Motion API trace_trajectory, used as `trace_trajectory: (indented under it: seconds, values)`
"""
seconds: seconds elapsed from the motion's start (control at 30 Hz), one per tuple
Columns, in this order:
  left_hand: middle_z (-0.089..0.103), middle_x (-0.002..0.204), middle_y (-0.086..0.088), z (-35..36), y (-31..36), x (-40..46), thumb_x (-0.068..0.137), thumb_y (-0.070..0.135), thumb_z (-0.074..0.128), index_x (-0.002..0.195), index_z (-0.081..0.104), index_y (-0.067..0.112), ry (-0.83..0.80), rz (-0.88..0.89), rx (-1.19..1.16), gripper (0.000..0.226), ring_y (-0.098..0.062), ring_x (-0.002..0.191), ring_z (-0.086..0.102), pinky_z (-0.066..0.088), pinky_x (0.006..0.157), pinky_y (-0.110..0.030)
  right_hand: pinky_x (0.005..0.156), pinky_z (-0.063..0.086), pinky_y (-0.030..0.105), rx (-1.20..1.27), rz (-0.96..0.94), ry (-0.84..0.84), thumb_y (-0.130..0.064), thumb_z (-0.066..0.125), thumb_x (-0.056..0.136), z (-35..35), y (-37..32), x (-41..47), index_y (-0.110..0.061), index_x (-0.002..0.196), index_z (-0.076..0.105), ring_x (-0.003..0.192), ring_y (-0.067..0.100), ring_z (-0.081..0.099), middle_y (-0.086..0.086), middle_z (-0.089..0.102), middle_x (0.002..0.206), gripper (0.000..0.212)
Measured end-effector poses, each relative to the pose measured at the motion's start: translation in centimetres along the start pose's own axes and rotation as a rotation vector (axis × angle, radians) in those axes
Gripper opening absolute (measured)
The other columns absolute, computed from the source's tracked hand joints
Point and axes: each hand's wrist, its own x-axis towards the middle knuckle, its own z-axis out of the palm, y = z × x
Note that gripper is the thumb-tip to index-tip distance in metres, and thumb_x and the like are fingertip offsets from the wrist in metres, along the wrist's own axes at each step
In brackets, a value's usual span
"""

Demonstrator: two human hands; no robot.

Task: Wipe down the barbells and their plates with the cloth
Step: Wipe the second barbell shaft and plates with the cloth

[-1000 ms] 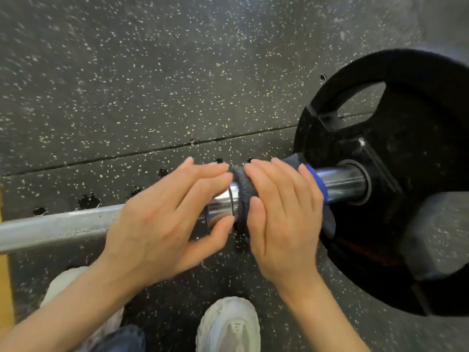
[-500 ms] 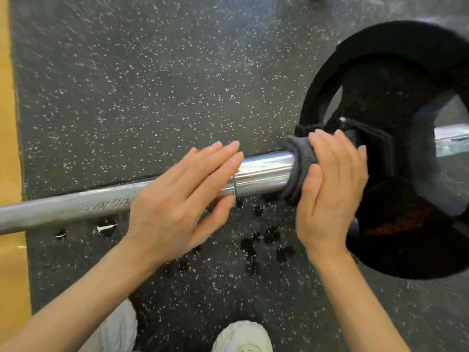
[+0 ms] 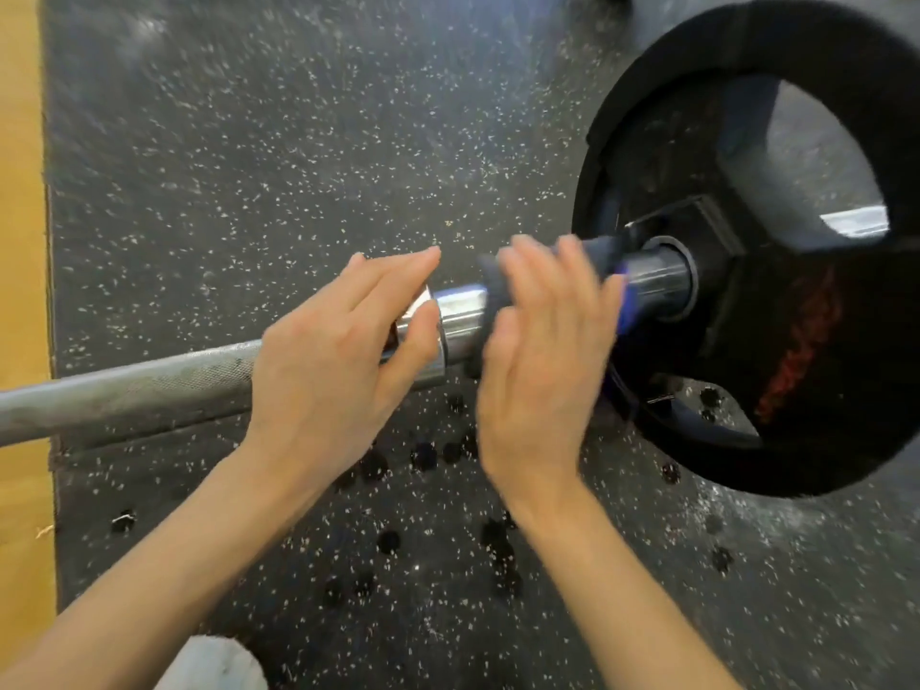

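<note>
Where the shoe toe (image 3: 214, 662) shows at the bottom edge, the speckled rubber floor (image 3: 249, 141) begins and runs under everything beyond it. Left hand (image 3: 328, 361): fingers straight and relaxed, laid over the barbell (image 3: 134, 390) at the collar where the knurled shaft meets the bright sleeve, steadying it without a closed grip. Right hand (image 3: 542, 371): blurred, fingers extended, pressing the dark cloth (image 3: 605, 251) around the sleeve just beside the plate (image 3: 747, 52); whether the thumb curls beneath cannot be told. The cloth, with a blue edge, wraps the sleeve between the two hands and the plate hub.

Judged technique: keep the cloth wrapped fully round the sleeve, sweep along its length while the left hand stops the bar rolling, then carry the cloth onto the plate face.

Room: the plate hub bounds the stroke on the right; the left hand bounds it on the other side. The yellow floor strip (image 3: 22, 241) marks the mat's left edge, with open shaft toward it.
</note>
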Motion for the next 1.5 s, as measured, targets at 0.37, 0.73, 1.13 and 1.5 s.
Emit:
trace_trajectory:
  seconds: [0.37,0.73,1.13,1.5]
  values:
    - [0.057,0.14,-0.006,0.6,-2.2,1.0,0.106,0.014,0.042,0.136,0.059,0.001,0.066,0.207,-0.017,0.036,-0.02,0.127,0.057,0.034,0.12,-0.042,0.126,0.004,0.041,0.056,0.072,0.127,-0.015,0.03,0.104,1.8,1.0,1.9,-0.002,0.14,0.051,0.147,0.03,0.031,0.013,0.051,0.148,0.044]
    - [0.057,0.13,0.005,0.8,-2.1,2.4,0.106,0.019,0.043,0.131,0.065,0.005,0.117,0.091,-0.023,0.036,-0.01,0.111,0.062,0.037,0.115,-0.023,0.126,0.002,0.044,0.083,0.057,0.086,-0.01,0.033,0.104,2.0,2.7,0.5,0.002,0.152,0.029,0.154,0.027,0.007,0.02,0.028,0.161,0.049]
    - [0.071,0.112,0.01,0.0,-3.4,6.8,0.109,0.029,0.039,0.126,0.07,0.017,0.058,-0.131,-0.119,0.038,-0.001,0.086,0.061,0.042,0.074,-0.009,0.126,0.003,0.046,0.14,-0.164,-0.06,0.005,0.039,0.103,3.8,2.0,3.7,-0.001,0.151,0.034,0.154,0.029,0.012,0.016,0.031,0.16,0.049]
    - [0.075,0.089,0.003,0.2,-4.6,9.5,0.106,0.029,0.032,0.114,0.075,0.02,0.075,-0.291,-0.143,0.044,-0.016,0.073,0.065,0.052,0.068,-0.038,0.126,0.01,0.039,0.04,-0.384,-0.094,-0.008,0.039,0.106,5.3,0.8,8.7,0.002,0.136,0.057,0.14,0.032,0.045,0.016,0.058,0.141,0.037]
